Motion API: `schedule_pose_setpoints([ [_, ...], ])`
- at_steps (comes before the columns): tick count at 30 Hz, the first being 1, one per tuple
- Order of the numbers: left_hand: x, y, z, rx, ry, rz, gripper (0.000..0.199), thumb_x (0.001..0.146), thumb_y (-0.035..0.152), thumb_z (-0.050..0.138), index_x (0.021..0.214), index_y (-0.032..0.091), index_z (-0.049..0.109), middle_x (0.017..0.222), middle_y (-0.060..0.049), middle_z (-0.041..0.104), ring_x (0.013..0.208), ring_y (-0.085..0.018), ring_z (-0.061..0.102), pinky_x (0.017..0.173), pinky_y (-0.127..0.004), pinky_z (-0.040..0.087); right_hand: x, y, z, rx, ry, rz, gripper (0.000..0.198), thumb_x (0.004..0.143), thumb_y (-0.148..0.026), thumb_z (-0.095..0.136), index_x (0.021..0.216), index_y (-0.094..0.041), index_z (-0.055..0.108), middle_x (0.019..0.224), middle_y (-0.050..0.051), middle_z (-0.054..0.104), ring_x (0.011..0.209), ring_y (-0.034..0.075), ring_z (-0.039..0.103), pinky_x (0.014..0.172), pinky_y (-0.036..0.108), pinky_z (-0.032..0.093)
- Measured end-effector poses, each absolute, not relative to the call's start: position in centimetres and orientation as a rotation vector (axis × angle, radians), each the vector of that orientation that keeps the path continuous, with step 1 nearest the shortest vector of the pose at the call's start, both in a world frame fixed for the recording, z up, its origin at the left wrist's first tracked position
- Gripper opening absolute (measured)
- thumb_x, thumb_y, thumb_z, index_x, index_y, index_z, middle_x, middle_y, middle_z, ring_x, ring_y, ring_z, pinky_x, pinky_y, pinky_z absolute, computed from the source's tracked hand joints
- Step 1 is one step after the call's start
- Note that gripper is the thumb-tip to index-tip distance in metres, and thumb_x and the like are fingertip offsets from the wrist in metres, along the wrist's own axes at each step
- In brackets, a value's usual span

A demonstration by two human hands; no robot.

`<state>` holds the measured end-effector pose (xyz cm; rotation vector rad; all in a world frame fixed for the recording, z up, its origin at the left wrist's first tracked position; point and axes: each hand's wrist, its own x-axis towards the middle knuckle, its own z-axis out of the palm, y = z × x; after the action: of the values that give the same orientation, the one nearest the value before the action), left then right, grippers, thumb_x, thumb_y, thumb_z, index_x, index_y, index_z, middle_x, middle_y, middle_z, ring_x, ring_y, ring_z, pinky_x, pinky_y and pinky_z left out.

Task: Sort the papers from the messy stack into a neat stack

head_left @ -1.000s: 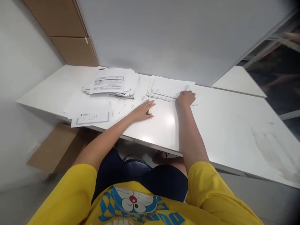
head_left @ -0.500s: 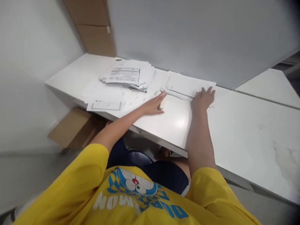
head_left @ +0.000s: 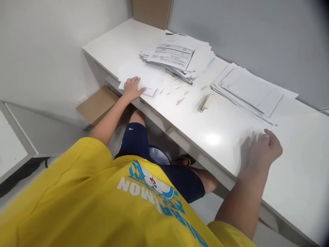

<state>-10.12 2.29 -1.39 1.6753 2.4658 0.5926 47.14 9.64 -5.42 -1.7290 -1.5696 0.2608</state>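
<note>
My left hand (head_left: pixel 132 88) lies on the near edge of some white sheets (head_left: pixel 150 77), fingers flat on top and thumb spread. The lowest sheet shows a printed frame beside the thumb. My right hand (head_left: pixel 269 145) hovers over the table's right part with its fingers curled in; I see nothing in it. Beyond it, nearer the wall, rests a stack of papers (head_left: pixel 252 89) with slightly fanned edges. A small cream stapler (head_left: pixel 206 102) sits between that stack and the table's front edge. An untidy pile of printed papers (head_left: pixel 177 55) is behind the left sheets.
The long white table (head_left: pixel 231 144) runs along a grey partition (head_left: pixel 244 34). Brown cardboard (head_left: pixel 151 12) stands at its far left end. Below the left end is an open cardboard box (head_left: pixel 97 104). Dark marks or scraps (head_left: pixel 180 101) dot the tabletop near the stapler.
My left hand has moved left from beside the stapler onto the sheets. My right hand has left the right paper stack, drawn back toward me and curled up. The view has shifted.
</note>
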Motion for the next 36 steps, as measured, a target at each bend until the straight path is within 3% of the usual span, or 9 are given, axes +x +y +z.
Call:
schedule_pose_setpoints([
  [7, -9.7, 2.6, 0.4, 1.747, 2.471, 0.498, 0.043, 0.095, 0.039, 0.041, 0.121, 0.014, 0.065, 0.131, -0.02, 0.056, 0.125, -0.035, 0.048, 0.106, -0.05, 0.037, 44.8, 8.9, -3.5, -1.797, -1.616, 0.328, 0.05, 0.085, -0.033, 0.044, 0.125, -0.017, 0.07, 0.126, 0.015, 0.069, 0.124, 0.032, 0.061, 0.11, 0.049, 0.046],
  [9, -8.9, 2.5, 0.4, 1.826, 2.389, 0.449, 0.047, 0.093, 0.042, 0.047, 0.125, 0.011, 0.062, 0.139, -0.02, 0.053, 0.133, -0.036, 0.044, 0.111, -0.049, 0.033, 44.6, 8.7, -3.5, -1.811, -1.6, 0.328, 0.051, 0.084, -0.033, 0.043, 0.125, -0.015, 0.07, 0.125, 0.015, 0.069, 0.122, 0.031, 0.062, 0.11, 0.047, 0.045],
  [13, -6.4, 1.3, -0.3, 2.084, 2.083, 0.259, 0.081, 0.086, 0.057, 0.056, 0.15, 0.01, 0.039, 0.161, -0.018, 0.03, 0.15, -0.038, 0.02, 0.122, -0.051, 0.016, 44.6, 8.9, -3.7, -1.839, -1.588, 0.349, 0.054, 0.083, -0.035, 0.043, 0.124, -0.014, 0.07, 0.125, 0.016, 0.069, 0.122, 0.031, 0.061, 0.111, 0.048, 0.043],
  [21, -2.0, -1.9, -0.9, 2.408, 1.53, 0.496, 0.04, 0.1, 0.035, 0.035, 0.117, 0.022, 0.069, 0.133, -0.011, 0.066, 0.122, -0.027, 0.057, 0.107, -0.045, 0.041, 45.2, 9.6, -4.6, -1.826, -1.518, 0.352, 0.05, 0.083, -0.039, 0.044, 0.119, -0.016, 0.069, 0.118, 0.013, 0.071, 0.112, 0.029, 0.065, 0.102, 0.048, 0.05],
  [26, -0.4, -4.2, -0.8, 2.423, 1.635, 0.574, 0.049, 0.09, 0.049, 0.056, 0.13, 0.021, 0.063, 0.151, -0.014, 0.049, 0.146, -0.037, 0.034, 0.117, -0.056, 0.024, 42.6, 6.8, -3.2, -1.615, -1.338, 0.407, 0.037, 0.083, -0.038, 0.047, 0.103, -0.019, 0.071, 0.104, 0.012, 0.072, 0.101, 0.026, 0.067, 0.089, 0.042, 0.053],
  [28, 0.0, -4.9, -0.8, 2.349, 1.765, 0.633, 0.044, 0.094, 0.04, 0.05, 0.13, 0.019, 0.063, 0.149, -0.015, 0.052, 0.147, -0.039, 0.032, 0.114, -0.059, 0.026, 40.7, 3.8, -1.9, -1.438, -1.279, 0.564, 0.037, 0.086, -0.043, 0.048, 0.105, -0.02, 0.069, 0.093, 0.01, 0.071, 0.086, 0.023, 0.068, 0.074, 0.038, 0.054],
  [31, 0.5, -5.2, -0.9, 2.26, 1.737, 0.748, 0.039, 0.095, 0.026, 0.039, 0.118, 0.023, 0.07, 0.13, -0.009, 0.068, 0.137, -0.032, 0.048, 0.107, -0.054, 0.036, 37.8, -1.6, 0.1, -1.316, -1.466, 1.148, 0.038, 0.092, -0.05, 0.047, 0.103, -0.022, 0.069, 0.069, 0.002, 0.062, 0.053, 0.015, 0.055, 0.055, 0.032, 0.047],
  [34, 1.0, -4.6, -0.9, 2.113, 1.779, 0.967, 0.031, 0.089, 0.025, 0.046, 0.101, 0.028, 0.075, 0.112, -0.005, 0.076, 0.123, -0.029, 0.059, 0.105, -0.053, 0.039, 35.3, -5.5, 0.6, -1.225, -1.863, 1.755, 0.041, 0.094, -0.053, 0.05, 0.115, -0.023, 0.07, 0.071, 0.001, 0.063, 0.053, 0.014, 0.055, 0.055, 0.03, 0.047],
  [36, 1.4, -3.7, -0.8, 2.035, 1.82, 1.067, 0.021, 0.083, 0.024, 0.055, 0.088, 0.027, 0.074, 0.107, -0.005, 0.077, 0.119, -0.031, 0.059, 0.104, -0.054, 0.04, 33.8, -6.5, 0.0, -1.218, -2.014, 1.876, 0.044, 0.096, -0.052, 0.049, 0.124, -0.024, 0.066, 0.076, 0.001, 0.064, 0.056, 0.014, 0.057, 0.058, 0.03, 0.047],
])
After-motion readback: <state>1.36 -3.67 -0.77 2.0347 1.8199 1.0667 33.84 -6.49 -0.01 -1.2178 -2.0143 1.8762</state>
